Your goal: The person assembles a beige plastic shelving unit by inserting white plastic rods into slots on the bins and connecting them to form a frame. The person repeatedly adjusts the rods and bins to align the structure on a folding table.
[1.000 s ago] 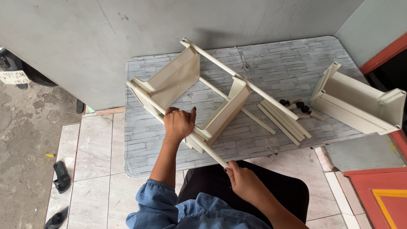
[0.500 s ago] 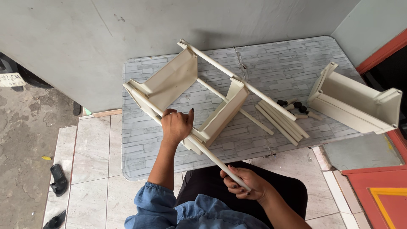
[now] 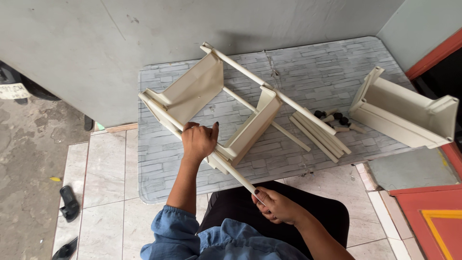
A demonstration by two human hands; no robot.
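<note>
Cream plastic rack frame point(image 3: 226, 110) lies tilted at mat point(image 3: 337, 67) centre; left hand point(image 3: 198, 140) clamps its rail, right hand point(image 3: 278, 206) is closed around pole point(image 3: 240, 176) at 6 o'clock. Pole could slip from socket if twisted.

One sign-like item is visible: a small white rectangular plate point(image 3: 13, 90) with dark markings, at the far left edge of the view, well apart from the grey brick-patterned mat point(image 3: 298, 86) and to its left. It sits low against a dark object. No packages, labels or screens are visible.
</note>
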